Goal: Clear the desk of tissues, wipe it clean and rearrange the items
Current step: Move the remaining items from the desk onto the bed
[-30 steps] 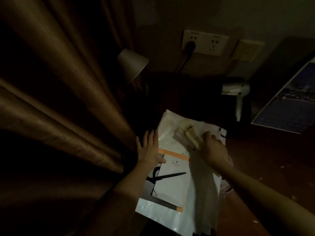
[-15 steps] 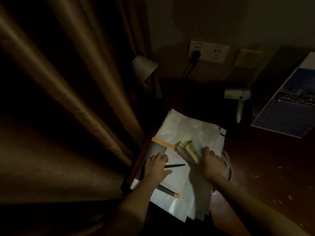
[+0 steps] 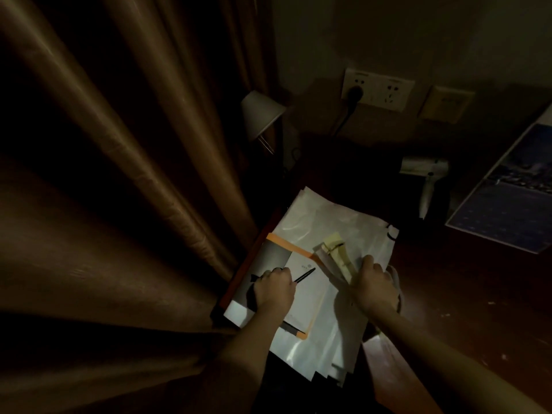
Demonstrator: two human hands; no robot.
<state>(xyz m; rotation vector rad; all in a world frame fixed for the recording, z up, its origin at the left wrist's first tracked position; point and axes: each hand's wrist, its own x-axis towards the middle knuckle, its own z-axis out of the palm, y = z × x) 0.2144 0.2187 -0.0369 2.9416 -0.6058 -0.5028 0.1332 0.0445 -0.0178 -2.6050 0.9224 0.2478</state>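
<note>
Two hands work over a pile of white plastic sheets (image 3: pixel 328 225) at the left edge of the dark desk (image 3: pixel 448 294). The left hand (image 3: pixel 273 289) is curled round a black pen (image 3: pixel 305 275) above a white notepad (image 3: pixel 307 297). At three o'clock from it, the right hand (image 3: pixel 373 289) grips the near end of a pale yellow folded strip (image 3: pixel 336 252). A white hair dryer (image 3: pixel 427 180) lies at one o'clock from the pile.

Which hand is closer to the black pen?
Left. The left hand curls over the near end of the black pen on the notepad. The right hand is off to the pen's right, gripping a yellowish packet.
</note>
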